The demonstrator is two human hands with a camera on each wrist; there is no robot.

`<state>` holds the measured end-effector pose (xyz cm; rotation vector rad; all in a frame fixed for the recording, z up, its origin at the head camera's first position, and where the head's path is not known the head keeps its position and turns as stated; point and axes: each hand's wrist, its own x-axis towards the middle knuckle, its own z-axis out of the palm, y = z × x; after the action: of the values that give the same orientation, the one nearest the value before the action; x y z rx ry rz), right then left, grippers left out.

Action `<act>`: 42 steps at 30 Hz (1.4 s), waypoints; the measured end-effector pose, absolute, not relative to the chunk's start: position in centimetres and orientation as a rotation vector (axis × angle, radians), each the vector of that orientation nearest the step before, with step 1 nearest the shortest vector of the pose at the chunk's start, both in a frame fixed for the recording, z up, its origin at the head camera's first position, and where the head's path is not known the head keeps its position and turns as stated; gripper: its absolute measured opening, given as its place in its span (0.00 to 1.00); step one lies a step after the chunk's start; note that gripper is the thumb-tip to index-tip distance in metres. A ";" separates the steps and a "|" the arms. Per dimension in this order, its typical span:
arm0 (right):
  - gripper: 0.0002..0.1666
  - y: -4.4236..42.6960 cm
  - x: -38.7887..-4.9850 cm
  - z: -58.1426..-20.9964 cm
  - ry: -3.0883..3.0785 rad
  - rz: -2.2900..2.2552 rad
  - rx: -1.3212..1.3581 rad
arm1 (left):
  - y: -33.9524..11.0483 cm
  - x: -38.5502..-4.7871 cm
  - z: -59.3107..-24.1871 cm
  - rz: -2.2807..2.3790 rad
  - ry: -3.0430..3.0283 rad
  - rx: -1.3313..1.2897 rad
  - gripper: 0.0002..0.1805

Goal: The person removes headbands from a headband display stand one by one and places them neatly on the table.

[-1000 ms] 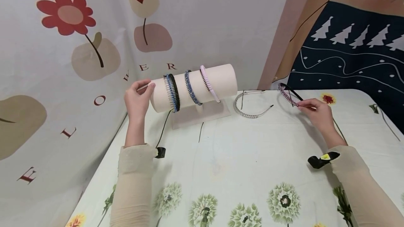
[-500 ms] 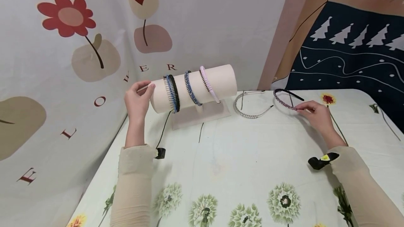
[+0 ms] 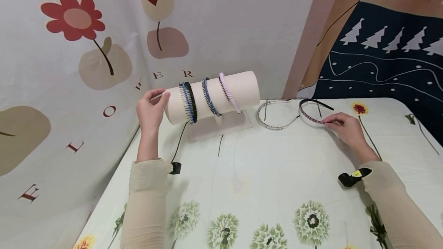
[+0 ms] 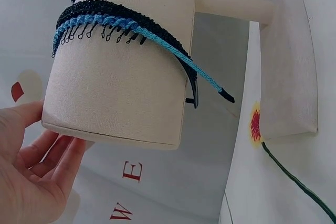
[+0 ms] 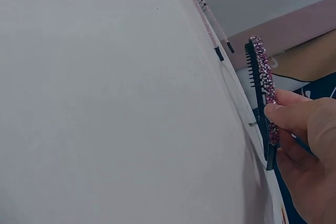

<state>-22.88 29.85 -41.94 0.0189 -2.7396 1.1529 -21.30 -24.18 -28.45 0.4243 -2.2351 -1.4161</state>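
Observation:
My left hand (image 3: 151,107) holds the left end of a cream headband display roll (image 3: 243,87), thumb and fingers at its rim. A blue headband (image 4: 121,23) and a black headband (image 4: 157,35) sit side by side around the roll. Farther right on it are a blue-beaded headband (image 3: 209,97) and a lilac headband (image 3: 227,90). At the right, my right hand (image 3: 347,128) pinches one side of a pink-sparkled black headband (image 5: 266,74) with comb teeth inside. Its other end points to the back right.
A silver toothed headband (image 3: 273,127) lies on the table between the roll and the right hand. The roll's flat base (image 3: 238,124) rests on the flower-print tablecloth (image 3: 259,172). A printed curtain (image 3: 235,22) hangs close behind the stand.
The pink-sparkled headband has turned in my right hand, its curve swinging left and its opening now facing right. My left hand stays at the roll's end.

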 end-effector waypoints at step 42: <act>0.11 30.3 -22.9 -42.4 -2.749 1.150 0.088 | -24.1 -21.1 -28.4 -1.424 -2.237 0.431 0.22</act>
<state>-22.87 30.32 -42.42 0.0882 -2.7489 1.1505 -21.09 -24.11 -28.44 0.4307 -2.2368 -1.4236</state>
